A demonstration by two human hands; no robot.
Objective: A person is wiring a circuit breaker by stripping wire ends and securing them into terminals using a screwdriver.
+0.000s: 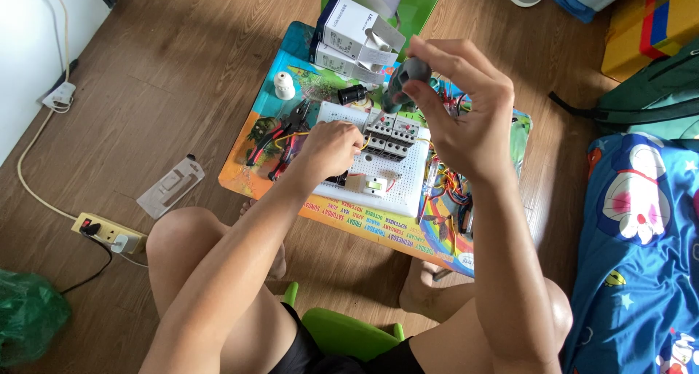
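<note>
Bare knees and forearms are filling the near part of the view, with a green stool showing between the legs. Rising from the near right, the right hand is hovering above the small colourful table, its thumb and fingers pinching a grey rounded part held high over the far side of the table. Lower and to the left, the left hand is resting curled on the white perforated board, its fingers closed down at a spot beside the row of grey circuit breakers; what they are gripping cannot be told. Red-handled pliers are lying just left of the board, near the table's left edge, and a white lamp socket is standing farther off by the same edge. White cardboard boxes are crowding the far edge, and a tangle of coloured wires is spilling along the right edge.

Open wooden floor is stretching left of the table, holding a clear plastic package and a yellow power strip near the left knee. A blue patterned blanket is closing in the right side, well apart from the board.
</note>
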